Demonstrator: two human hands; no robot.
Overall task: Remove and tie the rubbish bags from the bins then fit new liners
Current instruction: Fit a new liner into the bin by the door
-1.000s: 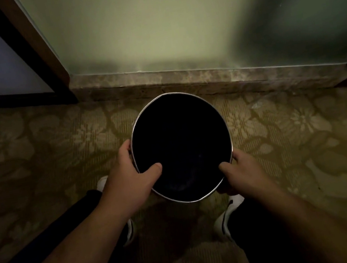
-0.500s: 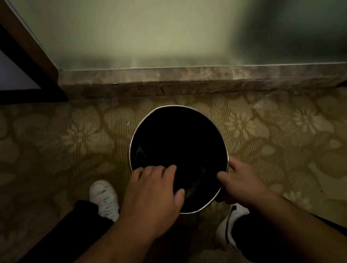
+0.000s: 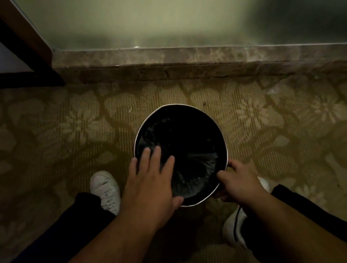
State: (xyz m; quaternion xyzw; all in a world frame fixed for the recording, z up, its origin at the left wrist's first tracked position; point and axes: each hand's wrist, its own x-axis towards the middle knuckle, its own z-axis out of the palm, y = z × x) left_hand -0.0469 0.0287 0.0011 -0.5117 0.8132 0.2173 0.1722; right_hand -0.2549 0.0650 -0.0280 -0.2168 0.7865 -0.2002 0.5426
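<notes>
Head view, bin: the round dark bin (image 3: pixel 164 106) is standing on the patterned carpet (image 3: pixel 44 154) at centre frame, just below the marble skirting (image 3: pixel 179 63).
Head view, liner: a black liner (image 3: pixel 184 143) is lying creased inside the bin, its folds catching light at the lower part of the mouth.
Left hand: the left hand (image 3: pixel 151 181) is reaching over the lower-left rim, its fingers (image 3: pixel 156 155) straight and spread, apparently pressing on the liner.
Right hand: the right hand (image 3: pixel 234 180) is gripping the lower-right rim, thumb curling inside and fingers outside.
Feet: white shoes (image 3: pixel 106 189) are showing on either side of the bin, low in the frame.
Change: a second ago both hands were clasping the rim on opposite sides. Since then the left hand has let go and moved over the mouth, and the bin is sitting lower in the frame.
Meaning: the bin is probably being set in place, with the new liner being smoothed down. Fitting looks nearly done here.
Unclear: the light is too dim to show whether the liner's edge is folding over the rim all round.
</notes>
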